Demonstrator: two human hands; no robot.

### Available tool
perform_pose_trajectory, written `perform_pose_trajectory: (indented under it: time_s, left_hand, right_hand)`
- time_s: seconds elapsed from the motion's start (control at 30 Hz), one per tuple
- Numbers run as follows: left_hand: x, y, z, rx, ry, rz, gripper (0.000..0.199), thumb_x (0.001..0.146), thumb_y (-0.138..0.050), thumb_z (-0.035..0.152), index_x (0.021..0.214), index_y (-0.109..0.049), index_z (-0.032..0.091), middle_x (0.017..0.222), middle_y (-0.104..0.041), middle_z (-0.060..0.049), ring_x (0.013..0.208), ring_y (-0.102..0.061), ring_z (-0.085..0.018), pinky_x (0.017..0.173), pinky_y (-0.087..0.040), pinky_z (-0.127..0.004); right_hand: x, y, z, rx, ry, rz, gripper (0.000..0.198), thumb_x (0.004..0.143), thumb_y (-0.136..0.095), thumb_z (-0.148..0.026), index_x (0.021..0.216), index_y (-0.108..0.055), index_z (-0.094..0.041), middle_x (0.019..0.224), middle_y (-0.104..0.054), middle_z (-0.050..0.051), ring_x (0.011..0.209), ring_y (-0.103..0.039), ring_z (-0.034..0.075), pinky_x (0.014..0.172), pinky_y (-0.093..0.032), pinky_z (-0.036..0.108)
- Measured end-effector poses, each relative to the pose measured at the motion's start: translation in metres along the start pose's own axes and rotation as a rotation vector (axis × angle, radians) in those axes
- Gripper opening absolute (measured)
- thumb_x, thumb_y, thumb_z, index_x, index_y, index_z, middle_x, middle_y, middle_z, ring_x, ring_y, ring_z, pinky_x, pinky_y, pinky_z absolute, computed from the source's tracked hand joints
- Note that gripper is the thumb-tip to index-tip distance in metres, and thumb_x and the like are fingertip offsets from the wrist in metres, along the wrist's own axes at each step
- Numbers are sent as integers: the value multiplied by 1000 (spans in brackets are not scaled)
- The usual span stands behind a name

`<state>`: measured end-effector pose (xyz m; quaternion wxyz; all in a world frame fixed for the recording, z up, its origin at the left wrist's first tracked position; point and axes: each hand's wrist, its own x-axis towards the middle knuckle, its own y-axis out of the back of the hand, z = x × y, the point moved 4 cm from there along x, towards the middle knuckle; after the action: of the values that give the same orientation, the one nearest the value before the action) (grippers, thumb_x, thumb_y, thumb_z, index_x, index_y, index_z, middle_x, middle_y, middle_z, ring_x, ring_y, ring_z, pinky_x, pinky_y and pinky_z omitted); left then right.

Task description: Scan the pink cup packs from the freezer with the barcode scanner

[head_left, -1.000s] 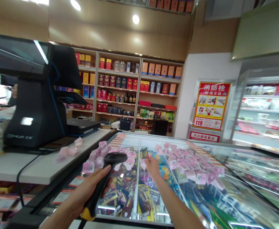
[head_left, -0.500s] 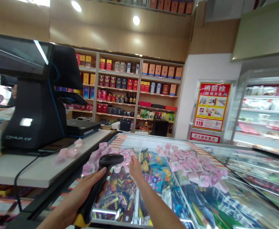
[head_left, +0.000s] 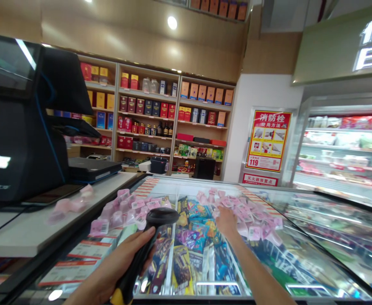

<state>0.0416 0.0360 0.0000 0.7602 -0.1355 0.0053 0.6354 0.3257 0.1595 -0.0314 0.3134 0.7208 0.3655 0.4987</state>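
My left hand [head_left: 138, 248] is wrapped around the black and yellow handle of a barcode scanner [head_left: 162, 216], whose head is raised over the freezer's glass top. Farther right, my right hand [head_left: 227, 222] is at the left edge of a pile of pink cups [head_left: 248, 212] with white barcode labels. Its fingers are curled, and a pink cup partly shows at the fingertips; the palm side is hidden. Another pile of pink cups [head_left: 122, 209] lies on the glass, left of and behind the scanner. Bagged ice creams [head_left: 192, 237] show through the glass.
To the left, a white counter [head_left: 17, 237] carries a black checkout terminal [head_left: 14, 144] and a few blurred pink cups [head_left: 70, 205]. Shelves of boxed goods [head_left: 148, 108] line the back wall. A lit chiller [head_left: 345, 148] stands at right, beside a red and yellow poster [head_left: 268, 140].
My right hand has moved from the left pile of pink cups across to the right pile. The scanner has shifted slightly right in view, while the surroundings have slid left.
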Motion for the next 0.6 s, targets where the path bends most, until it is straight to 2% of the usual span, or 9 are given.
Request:
perform_pose_trajectory:
  time_s: [0.13,0.27,0.43,0.6]
  left_hand:
    - [2,-8,-2,23,-11,-25,33,64,-55,49,64,-48,17,51,-54,3,40,-45,-6,39,-34,-16]
    - [-1,-12,-2,50,10,-13,35,64,-54,50,63,-49,16,52,-54,2,40,-45,-6,40,-35,-16]
    - [-7,-15,-1,28,30,7,34,63,-55,50,66,-47,17,52,-53,2,40,-45,-6,39,-34,-17]
    - [-9,-20,0,53,21,-54,35,65,-53,50,63,-48,16,51,-52,3,40,-44,-6,40,-34,-17]
  right_hand:
    - [-5,-1,4,-76,86,-38,37,68,-44,-6,101,-55,-19,98,-58,10,98,-47,25,84,-27,39]
    - [-5,-8,-3,102,156,-74,26,67,-48,-9,88,-60,-17,91,-60,9,88,-53,20,78,-33,28]
    - [-1,-17,0,522,-19,11,16,58,-54,-8,65,-62,-19,74,-63,4,73,-57,19,71,-37,28]
    - [2,-20,-2,595,-114,30,15,59,-53,-11,63,-64,-19,65,-65,4,64,-59,20,65,-41,29]
